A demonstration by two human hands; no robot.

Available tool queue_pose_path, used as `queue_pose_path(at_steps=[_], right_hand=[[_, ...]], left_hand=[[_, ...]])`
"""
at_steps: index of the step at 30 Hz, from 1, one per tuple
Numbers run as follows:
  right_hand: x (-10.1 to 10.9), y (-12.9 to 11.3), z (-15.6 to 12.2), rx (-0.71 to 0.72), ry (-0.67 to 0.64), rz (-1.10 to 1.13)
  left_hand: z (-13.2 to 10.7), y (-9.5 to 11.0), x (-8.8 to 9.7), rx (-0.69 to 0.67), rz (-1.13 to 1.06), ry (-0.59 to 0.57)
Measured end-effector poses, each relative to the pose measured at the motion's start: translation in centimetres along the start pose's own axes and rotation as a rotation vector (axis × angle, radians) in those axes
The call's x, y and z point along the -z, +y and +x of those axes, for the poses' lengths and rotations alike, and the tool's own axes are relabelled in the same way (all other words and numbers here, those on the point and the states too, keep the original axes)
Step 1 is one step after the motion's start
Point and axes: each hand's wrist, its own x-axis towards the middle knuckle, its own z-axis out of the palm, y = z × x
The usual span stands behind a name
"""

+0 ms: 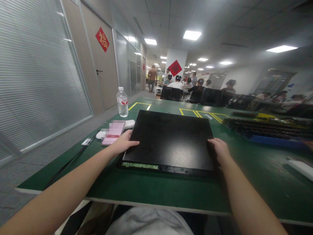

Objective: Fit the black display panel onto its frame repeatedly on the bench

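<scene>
A black LCD screen panel [171, 140] lies in front of me, glossy with a light reflection near its lower middle. Under its near edge shows a dark frame [188, 170], and a strip of green circuit board [140, 165] is exposed at the near left. My left hand [124, 143] grips the panel's left side, thumb on top and the other fingers hidden at the edge. On the opposite side my right hand [220, 150] is closed on the right edge, its lower fingers out of sight. Whether the panel touches the frame all round, I cannot tell.
Left of the panel are a phone [114, 132], a white case [129, 124], a water bottle [122, 102] and a black strap [73, 158]. Stacked dark parts [269, 129] sit on a blue tray [271, 141] at right. Yellow tape marks the green table [156, 192]. People sit beyond.
</scene>
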Motion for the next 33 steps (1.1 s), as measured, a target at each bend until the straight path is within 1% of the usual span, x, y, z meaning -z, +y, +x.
queue_pose_path(at_steps=[2,4,14,20,28,33], right_hand=[[-0.02,-0.15,-0.09,-0.062,0.008,-0.021],[-0.03,-0.29,-0.17,-0.083,0.001,-0.03],[-0.14,-0.64,-0.46,-0.075,0.011,-0.028],[-0.16,-0.49,-0.3,-0.056,0.007,-0.047],[-0.06,-0.44,-0.31,-0.04,0.019,-0.024],[-0.07,-0.63,-0.44,-0.059,0.029,-0.031]], left_hand=[[-0.05,0.05,0.02,0.003,0.007,-0.005],[-0.06,0.04,0.06,0.004,0.016,-0.003],[0.25,-0.32,0.22,0.007,0.014,0.02],[0.3,-0.47,0.32,0.009,0.027,0.001],[0.15,-0.3,0.25,-0.04,0.066,0.03],[0.19,-0.3,0.15,-0.021,0.042,0.008]])
